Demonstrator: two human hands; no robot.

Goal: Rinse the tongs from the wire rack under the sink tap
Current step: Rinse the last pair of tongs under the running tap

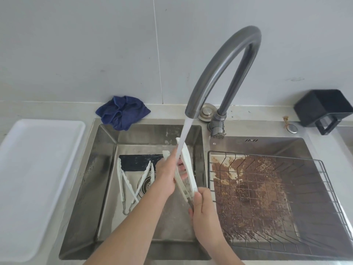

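White tongs are held tilted over the left sink basin, under the water stream that runs from the curved grey tap. My right hand grips their hinge end near me. My left hand wraps around their left arm, fingers between the two arms. A second pair of white tongs lies on the basin floor by the drain. The wire rack sits over the right basin with nothing in it.
A crumpled blue cloth lies on the sink's back rim. A white tray is on the counter at left. A black container stands at the back right. The right basin floor is rust-stained.
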